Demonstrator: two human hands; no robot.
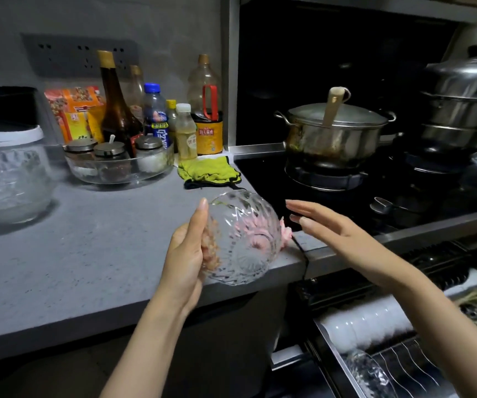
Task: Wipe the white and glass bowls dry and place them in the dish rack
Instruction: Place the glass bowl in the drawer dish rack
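The left hand's fingers curl round the glass bowl, tipped sideways just above the bench edge. The right hand hovers beside it, fingers straight and empty, near a pink cloth. Below, white bowls and 1 glass piece sit in the dish rack. This clear, faceted bowl likely goes next.

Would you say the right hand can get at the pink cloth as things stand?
Probably yes: the right hand is open and close beside the exposed end of the pink cloth, with nothing between them; the left hand holds the glass bowl.
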